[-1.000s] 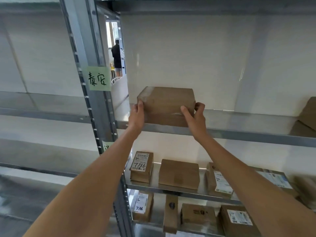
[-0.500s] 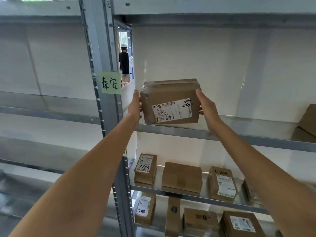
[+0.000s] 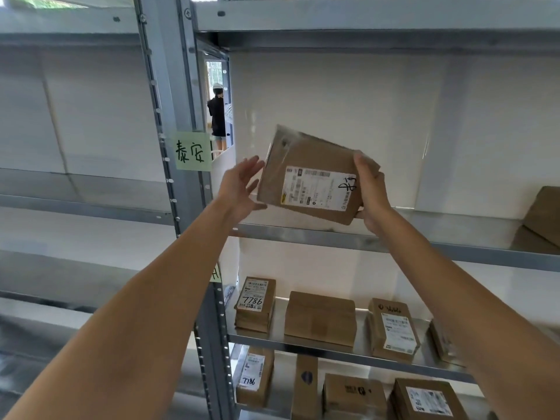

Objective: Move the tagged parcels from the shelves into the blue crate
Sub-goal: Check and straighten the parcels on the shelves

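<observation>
A brown cardboard parcel (image 3: pixel 306 165) with a white shipping label and black handwriting hangs tilted in the air above the upper shelf (image 3: pixel 303 237). My right hand (image 3: pixel 371 192) grips its right edge, thumb on the front and fingers behind. My left hand (image 3: pixel 241 186) is beside the parcel's left edge with fingers spread and straight, barely touching or just off it. Lower shelves hold more parcels, among them one marked 7786 (image 3: pixel 254 303) and a plain brown one (image 3: pixel 319 318). The blue crate is out of view.
A grey steel upright (image 3: pixel 181 116) with a green handwritten note (image 3: pixel 193 151) stands left of the parcel. Another box (image 3: pixel 542 216) leans at the upper shelf's far right. A person (image 3: pixel 217 113) stands far off in a gap behind the shelving. The left bay's shelves show no parcels.
The parcel was lifted off the upper shelf, turned label-forward, then tilted and shifted right. My left hand has let go of its left side and opened; my right hand still holds it.
</observation>
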Available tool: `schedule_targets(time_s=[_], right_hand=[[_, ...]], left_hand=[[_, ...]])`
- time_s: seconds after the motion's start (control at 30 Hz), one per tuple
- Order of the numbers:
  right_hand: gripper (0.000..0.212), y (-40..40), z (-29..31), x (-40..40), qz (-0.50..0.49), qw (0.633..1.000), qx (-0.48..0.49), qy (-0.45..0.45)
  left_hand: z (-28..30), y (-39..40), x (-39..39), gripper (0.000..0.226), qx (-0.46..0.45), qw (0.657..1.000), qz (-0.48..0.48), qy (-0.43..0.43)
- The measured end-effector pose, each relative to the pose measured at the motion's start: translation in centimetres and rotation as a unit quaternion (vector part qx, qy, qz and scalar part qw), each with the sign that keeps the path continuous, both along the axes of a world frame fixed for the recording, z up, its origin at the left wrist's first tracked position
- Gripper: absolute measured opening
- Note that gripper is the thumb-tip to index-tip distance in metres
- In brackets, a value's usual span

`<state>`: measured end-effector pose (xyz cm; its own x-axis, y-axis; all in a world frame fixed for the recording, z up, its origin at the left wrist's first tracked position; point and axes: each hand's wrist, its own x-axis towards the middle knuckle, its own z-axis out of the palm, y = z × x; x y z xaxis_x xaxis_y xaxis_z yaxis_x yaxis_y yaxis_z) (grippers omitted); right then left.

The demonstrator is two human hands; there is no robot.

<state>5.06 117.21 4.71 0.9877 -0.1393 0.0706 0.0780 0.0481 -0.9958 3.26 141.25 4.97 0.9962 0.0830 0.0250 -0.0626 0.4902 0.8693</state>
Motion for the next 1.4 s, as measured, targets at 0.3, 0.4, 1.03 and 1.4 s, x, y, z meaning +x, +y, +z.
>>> schedule_targets(time_s=[0.3,0.4,1.03,1.4], right_hand=[[0.077,2.1,-1.7,1.0,0.129,0.935,0.296,0.145],[0.070,2.5,-2.1,1.0,0.141,0.950,0.246,0.131],[0.074,2.3,-2.5,4.4,-0.003,0.999,-0.048,0.021],[0.053,4.3,-8.2,0.3,-0.222,0.923,-0.163,-0.267]], left_hand=[[2.6,-2.0,0.8,0.060,-0.035,0.999,0.001,-0.020],[2.5,-1.9,1.4,0.062,-0.004,0.999,-0.007,-0.036],[-4.5,0.4,2.2,0.066,0.301,0.949,0.089,-0.010],[-10.2,-0.2,0.3,0.030,0.344,0.870,0.326,-0.137]])
